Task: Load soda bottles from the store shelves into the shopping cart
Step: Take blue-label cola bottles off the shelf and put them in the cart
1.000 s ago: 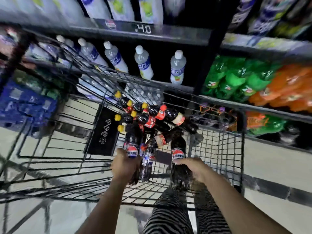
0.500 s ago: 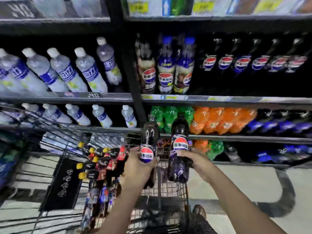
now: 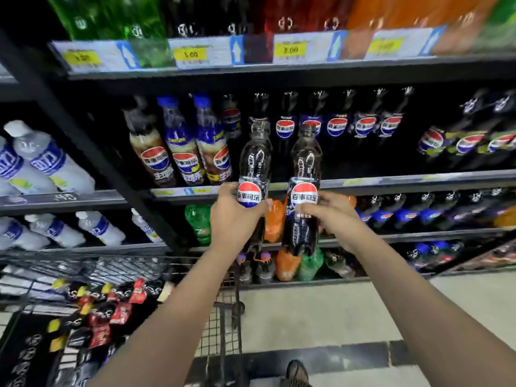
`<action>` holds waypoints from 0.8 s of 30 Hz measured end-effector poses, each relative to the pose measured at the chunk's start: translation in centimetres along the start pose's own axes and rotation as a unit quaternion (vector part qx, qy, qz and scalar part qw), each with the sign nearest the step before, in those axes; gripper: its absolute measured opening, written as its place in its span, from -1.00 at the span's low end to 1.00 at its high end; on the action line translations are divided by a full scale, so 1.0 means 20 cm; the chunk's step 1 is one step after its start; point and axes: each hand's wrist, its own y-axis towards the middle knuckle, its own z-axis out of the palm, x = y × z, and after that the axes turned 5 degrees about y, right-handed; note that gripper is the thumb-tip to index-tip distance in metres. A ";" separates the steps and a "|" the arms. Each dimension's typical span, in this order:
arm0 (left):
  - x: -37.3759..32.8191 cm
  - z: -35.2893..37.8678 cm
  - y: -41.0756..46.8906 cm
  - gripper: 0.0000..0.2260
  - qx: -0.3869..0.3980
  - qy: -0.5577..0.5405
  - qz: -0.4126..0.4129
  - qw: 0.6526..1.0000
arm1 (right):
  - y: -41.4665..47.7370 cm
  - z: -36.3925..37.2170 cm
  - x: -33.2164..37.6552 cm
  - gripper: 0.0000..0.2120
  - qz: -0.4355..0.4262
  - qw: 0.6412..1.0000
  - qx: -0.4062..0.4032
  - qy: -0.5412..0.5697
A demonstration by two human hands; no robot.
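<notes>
While both cola bottles are held upright, above the shopping cart's far right corner, left hand grips the left bottle at its label. Right hand grips the right bottle likewise. Bottles side by side, just apart. Inside cart: heaped dark bottles.

Two cola bottles in hands

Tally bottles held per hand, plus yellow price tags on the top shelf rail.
Left bottle, in left hand: 1
Right bottle, in right hand: 1
Yellow price tags: 4
Total: 6
</notes>
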 end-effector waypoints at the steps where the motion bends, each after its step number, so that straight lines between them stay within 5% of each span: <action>1: -0.03 0.03 0.04 -0.40 -0.004 0.000 0.002 1.000 | 0.04 -0.02 0.03 -0.71 -0.006 1.000 -0.003 -0.001; 24: -0.23 0.34 0.52 -0.40 -0.123 -0.137 0.025 0.983 | 0.67 -0.10 0.31 -0.70 -0.109 0.991 0.076 -0.024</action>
